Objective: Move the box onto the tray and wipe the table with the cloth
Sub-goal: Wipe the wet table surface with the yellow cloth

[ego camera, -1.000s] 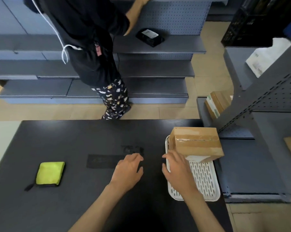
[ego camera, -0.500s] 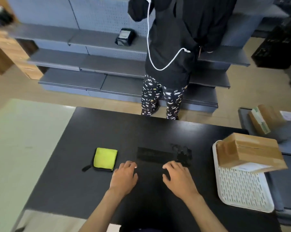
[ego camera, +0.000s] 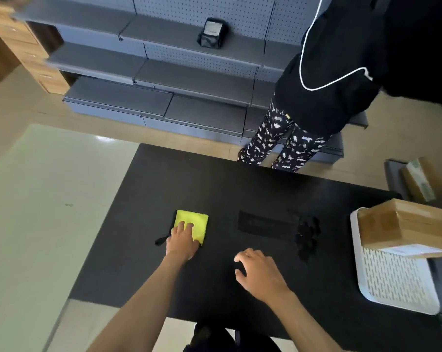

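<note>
A cardboard box (ego camera: 408, 226) rests on the far end of the white slotted tray (ego camera: 392, 283) at the right edge of the black table (ego camera: 240, 189). A folded yellow-green cloth (ego camera: 198, 221) lies on the table's left part. My left hand (ego camera: 182, 241) lies flat on the cloth's near edge, fingers spread over it, not closed around it. My right hand (ego camera: 259, 274) hovers over the table's middle near the front edge, fingers loosely curled and holding nothing.
A person in black clothes and patterned trousers (ego camera: 324, 97) stands at the table's far right side. Dark marks (ego camera: 278, 226) show on the table's middle. Grey shelving (ego camera: 164, 80) stands behind, with a black pouch (ego camera: 211, 34). More cartons (ego camera: 425, 180) lie on a low shelf at right.
My view has swung left. My right hand has left the tray and box, and my left hand has moved left until it lies on the yellow-green cloth.
</note>
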{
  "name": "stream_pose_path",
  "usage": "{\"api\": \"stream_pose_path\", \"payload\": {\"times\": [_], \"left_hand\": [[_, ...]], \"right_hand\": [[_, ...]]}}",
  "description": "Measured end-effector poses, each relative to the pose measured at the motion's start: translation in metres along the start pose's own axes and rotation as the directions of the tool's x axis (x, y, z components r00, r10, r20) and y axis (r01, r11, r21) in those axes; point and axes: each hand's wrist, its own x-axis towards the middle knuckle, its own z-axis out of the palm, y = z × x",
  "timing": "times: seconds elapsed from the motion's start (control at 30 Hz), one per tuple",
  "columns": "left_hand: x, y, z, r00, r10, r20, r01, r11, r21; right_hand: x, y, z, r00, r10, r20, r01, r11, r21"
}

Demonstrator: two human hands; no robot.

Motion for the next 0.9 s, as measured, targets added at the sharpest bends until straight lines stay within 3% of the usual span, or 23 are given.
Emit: {"api": "stream_pose_path", "payload": {"times": [0.1,0.27,0.53,0.9], "left_hand": [[0.014,-0.009,0.010,0.996,-0.085,0.042,0.088,0.991,-0.098],[0.025,-0.011,0.026,0.987,-0.110,-0.116,0.115,0.993,0.037],[0.028,-0.017,0.035,0.992,-0.055,-0.113,0.066,0.993,0.094],[-0.031,0.079,0.046,0.944,0.272,-0.186,-0.292,0.952,-0.090]], "right_hand": [[0.000,-0.004,0.008,1.000,0.012,0.019,-0.012,1.000,0.000],[-0.008,-0.001,0.022,0.998,0.057,0.041,-0.060,0.997,0.058],[-0.022,0.013,0.044,0.986,0.151,0.078,-0.161,0.977,0.141],[-0.026,0.041,0.022,0.968,0.246,-0.045,-0.198,0.864,0.463]]}}
